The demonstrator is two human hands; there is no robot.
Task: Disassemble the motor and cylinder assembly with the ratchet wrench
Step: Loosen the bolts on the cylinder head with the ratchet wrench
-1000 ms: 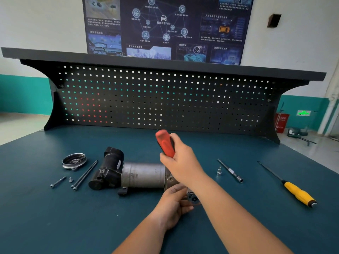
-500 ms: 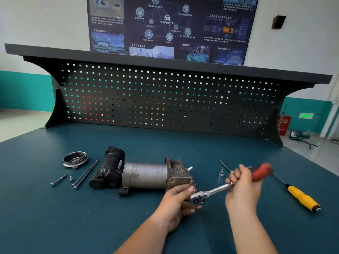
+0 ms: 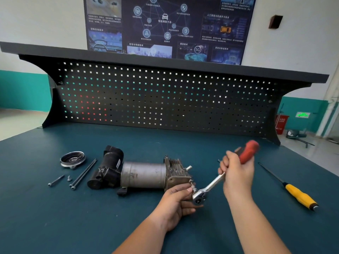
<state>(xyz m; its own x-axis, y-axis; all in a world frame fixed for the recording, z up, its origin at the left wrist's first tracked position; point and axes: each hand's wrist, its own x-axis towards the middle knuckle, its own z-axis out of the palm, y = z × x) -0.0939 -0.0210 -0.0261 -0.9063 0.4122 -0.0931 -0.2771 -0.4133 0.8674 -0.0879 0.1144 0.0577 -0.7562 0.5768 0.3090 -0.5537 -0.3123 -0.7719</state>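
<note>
Training workshop: pegboard-backed workbench (image 3: pixel 55 208), automotive tech poster (image 3: pixel 165 28), yellow-handled screwdriver (image 3: pixel 299 195)

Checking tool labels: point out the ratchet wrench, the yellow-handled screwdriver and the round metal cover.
ratchet wrench (image 3: pixel 211 185): head view, steel shank.
yellow-handled screwdriver (image 3: pixel 299 196): head view, yellow grip.
round metal cover (image 3: pixel 73 159): head view, dished middle.
</note>
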